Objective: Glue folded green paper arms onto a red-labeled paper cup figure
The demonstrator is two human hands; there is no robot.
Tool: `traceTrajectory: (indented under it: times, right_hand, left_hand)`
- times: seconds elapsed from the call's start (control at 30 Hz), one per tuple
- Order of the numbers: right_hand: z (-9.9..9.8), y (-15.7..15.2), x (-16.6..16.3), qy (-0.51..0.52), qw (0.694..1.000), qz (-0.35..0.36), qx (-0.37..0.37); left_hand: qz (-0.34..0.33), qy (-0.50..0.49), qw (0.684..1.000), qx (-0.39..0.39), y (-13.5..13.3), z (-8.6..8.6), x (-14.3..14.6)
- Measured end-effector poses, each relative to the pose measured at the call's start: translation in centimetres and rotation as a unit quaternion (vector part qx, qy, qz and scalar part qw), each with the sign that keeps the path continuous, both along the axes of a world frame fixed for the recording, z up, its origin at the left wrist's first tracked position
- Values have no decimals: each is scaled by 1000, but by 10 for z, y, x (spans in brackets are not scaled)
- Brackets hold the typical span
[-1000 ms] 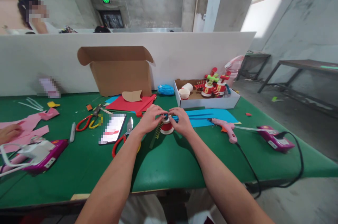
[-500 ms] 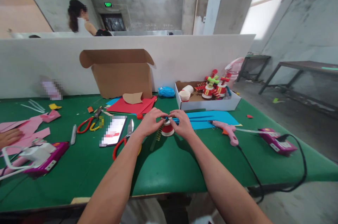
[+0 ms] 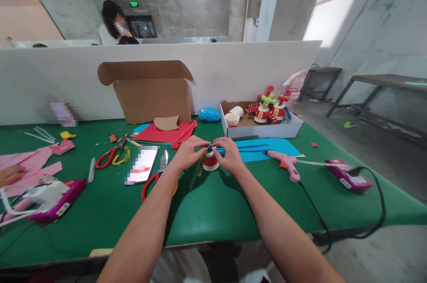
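While a red and white cup (image 3: 211,165) is stood on the green surface (image 3: 213,216), a small blue piece (image 3: 209,148) is held at its top by the left hand (image 3: 189,153) and the right hand (image 3: 230,154).

The fingers (image 3: 201,143) of both are nearly closed, with the blue piece pinched between them. A green folded strip (image 3: 199,168) is seen just left of the cup. Farther right, a pink glue gun (image 3: 289,163) is laid partly over blue paper (image 3: 282,146).

Bare table (image 3: 210,207) fronts the cup (image 3: 211,164); scissors (image 3: 163,161) obstruct left, glue gun (image 3: 288,163) right.
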State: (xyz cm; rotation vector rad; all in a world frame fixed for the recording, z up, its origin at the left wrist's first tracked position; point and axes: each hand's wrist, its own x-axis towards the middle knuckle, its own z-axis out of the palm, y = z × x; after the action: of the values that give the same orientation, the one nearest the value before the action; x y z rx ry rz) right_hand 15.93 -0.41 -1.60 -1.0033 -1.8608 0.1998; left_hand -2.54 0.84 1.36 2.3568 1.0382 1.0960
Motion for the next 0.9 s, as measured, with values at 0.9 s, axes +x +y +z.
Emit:
traceTrajectory:
  times: [0.9]
  right_hand:
    - [4,-4,-2,-4,1000,-1,-2]
  left_hand:
    - [5,-14,999,-35,1,-1,-1]
